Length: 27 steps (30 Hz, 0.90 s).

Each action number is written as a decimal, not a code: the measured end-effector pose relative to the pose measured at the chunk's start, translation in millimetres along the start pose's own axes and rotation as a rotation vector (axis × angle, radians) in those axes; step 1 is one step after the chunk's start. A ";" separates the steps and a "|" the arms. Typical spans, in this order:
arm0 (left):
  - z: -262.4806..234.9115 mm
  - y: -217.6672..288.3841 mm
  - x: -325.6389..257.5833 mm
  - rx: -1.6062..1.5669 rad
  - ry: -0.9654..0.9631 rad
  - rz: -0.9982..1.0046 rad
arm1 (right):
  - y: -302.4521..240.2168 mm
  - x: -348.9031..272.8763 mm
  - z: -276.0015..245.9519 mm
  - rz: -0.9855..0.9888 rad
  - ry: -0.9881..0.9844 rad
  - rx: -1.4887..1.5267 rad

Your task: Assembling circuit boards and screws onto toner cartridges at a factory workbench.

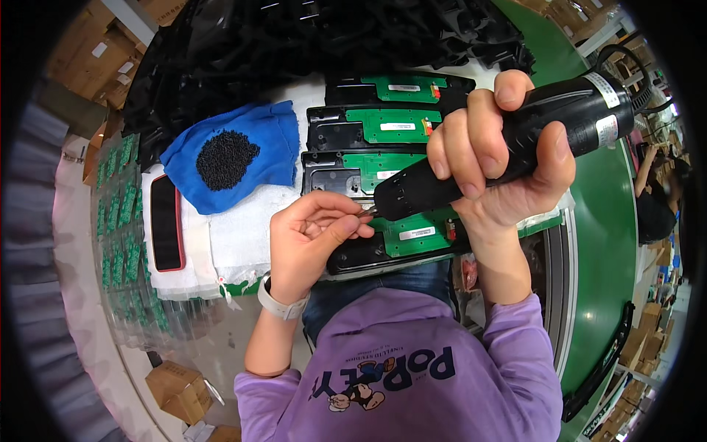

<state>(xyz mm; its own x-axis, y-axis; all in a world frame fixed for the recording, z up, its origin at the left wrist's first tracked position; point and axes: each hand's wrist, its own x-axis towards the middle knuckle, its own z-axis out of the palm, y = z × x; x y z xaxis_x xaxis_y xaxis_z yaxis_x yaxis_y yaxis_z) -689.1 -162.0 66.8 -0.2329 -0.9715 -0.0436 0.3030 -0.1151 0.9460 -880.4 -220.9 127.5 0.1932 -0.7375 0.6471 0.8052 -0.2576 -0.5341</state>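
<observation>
Two hands meet at one spot: right hand [508,158] is wrapped tight round a black electric screwdriver [508,140], its long axis running from upper right down-left, bit tip ending just at the left hand [313,236]. Left hand's fingertips are pinched narrow at that tip, prob. on a small screw, too tiny to tell. Directly under the tip lies the nearest black plastic housing w/ green circuit board [412,234]; three more like it are lined up beyond, away from the person. Left of those, a blue cloth [276,144] holds a heap of black screws [227,158], on white foam sheet [243,232] over the desk. Green conveyor belt [604,243] curves by on the right; cardboard boxes [177,387] sit on the floor.
</observation>
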 end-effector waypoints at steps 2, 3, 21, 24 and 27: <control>1.2 1.5 -0.3 0.033 -0.008 0.004 | 0.9 -0.9 1.1 -0.025 0.033 0.009; 1.4 1.7 -0.5 0.034 -0.007 0.002 | 0.4 -1.3 1.8 -0.017 0.048 0.016; 29.2 -4.8 -3.0 0.253 0.059 -0.078 | -16.4 -9.0 -5.5 0.034 0.365 0.054; 31.9 -6.6 -11.2 0.770 0.095 0.073 | -24.7 -10.4 -13.6 0.107 0.165 -0.094; 34.6 -23.6 -11.5 0.972 0.044 0.500 | -20.0 -16.8 -11.0 0.166 0.145 -0.287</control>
<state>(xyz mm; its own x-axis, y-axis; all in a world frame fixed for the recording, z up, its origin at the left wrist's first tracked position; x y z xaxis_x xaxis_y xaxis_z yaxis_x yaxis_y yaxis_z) -725.5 -141.0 56.1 -0.2474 -0.8716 0.4231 -0.5095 0.4885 0.7084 -905.9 -210.3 121.4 0.2101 -0.8599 0.4652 0.5753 -0.2761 -0.7700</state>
